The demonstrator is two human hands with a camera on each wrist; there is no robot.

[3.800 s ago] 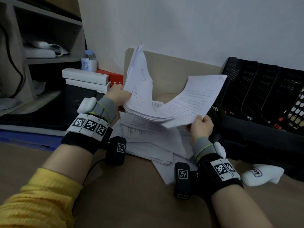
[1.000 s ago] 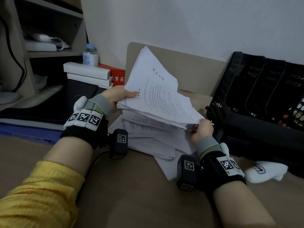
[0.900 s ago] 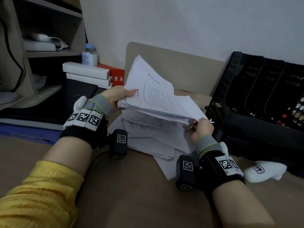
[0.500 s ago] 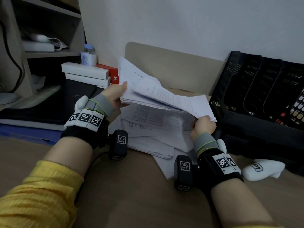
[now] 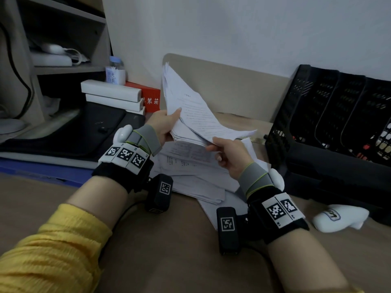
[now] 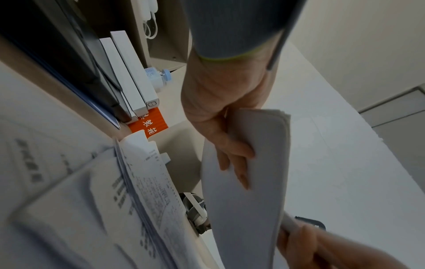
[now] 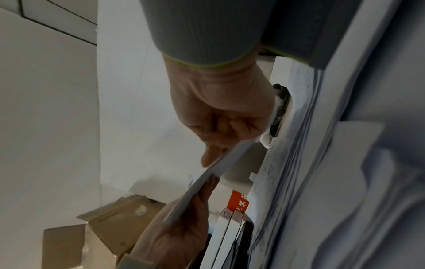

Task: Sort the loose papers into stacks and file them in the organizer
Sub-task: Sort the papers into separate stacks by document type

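Observation:
A bundle of white printed sheets (image 5: 194,115) is held above the desk, tilted up at its far left corner. My left hand (image 5: 164,124) grips its left edge, thumb on top; in the left wrist view the fingers (image 6: 232,154) curl under the bundle (image 6: 248,163). My right hand (image 5: 226,153) pinches the bundle's near right edge between thumb and fingers, as the right wrist view shows at the paper edge (image 7: 220,162). A messy pile of loose papers (image 5: 190,172) lies on the desk beneath. The black mesh organizer (image 5: 330,115) stands at the right.
Two white boxes (image 5: 112,96) and a red box (image 5: 148,96) stack at the back left beside a small bottle (image 5: 115,70). A dark pad (image 5: 69,132) lies left. A white object (image 5: 340,217) rests by the organizer. A beige board (image 5: 232,89) leans on the wall.
The bundle's left side has tipped up again. My right hand has slid left along the lower edge, toward my left hand, and the sheets are gathered closer together.

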